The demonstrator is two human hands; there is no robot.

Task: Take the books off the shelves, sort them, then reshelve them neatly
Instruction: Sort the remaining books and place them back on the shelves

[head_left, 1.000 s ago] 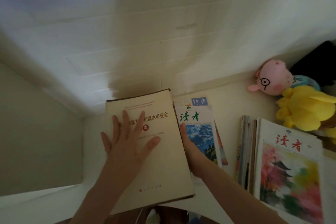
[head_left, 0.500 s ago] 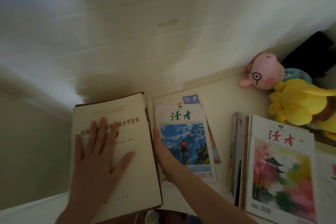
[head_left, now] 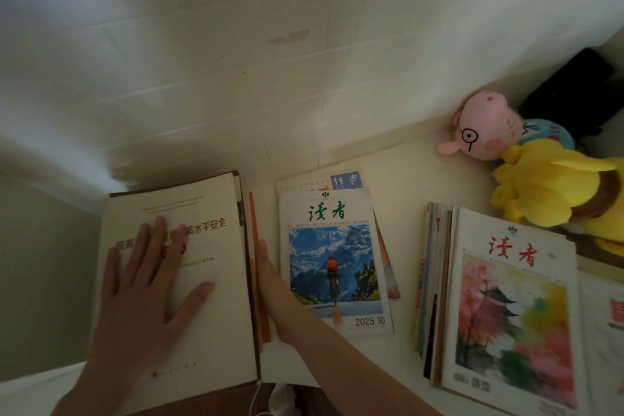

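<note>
At lower left, the left hand [head_left: 145,290] lies flat, fingers spread, on the cream book [head_left: 209,314] topping a stack. The right hand [head_left: 270,280], fingers straight, seems to press the stack's right edge. A magazine [head_left: 337,263] lies at centre, more magazines [head_left: 506,297] at lower right.

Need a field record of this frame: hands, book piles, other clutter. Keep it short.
left hand: flat, fingers spread, pressing on the cream book
right hand: fingers straight, edge-on against the right side of the cream book's pile
middle pile: blue mountain magazine on top, marked 2025 10, others fanned beneath
right pile: blossom-cover magazine on top, more spines showing at its left
toys: pink plush and yellow plush, back right, touching
support: pale surface against a white wall
stage: sorting in piles; no shelf in view
</note>
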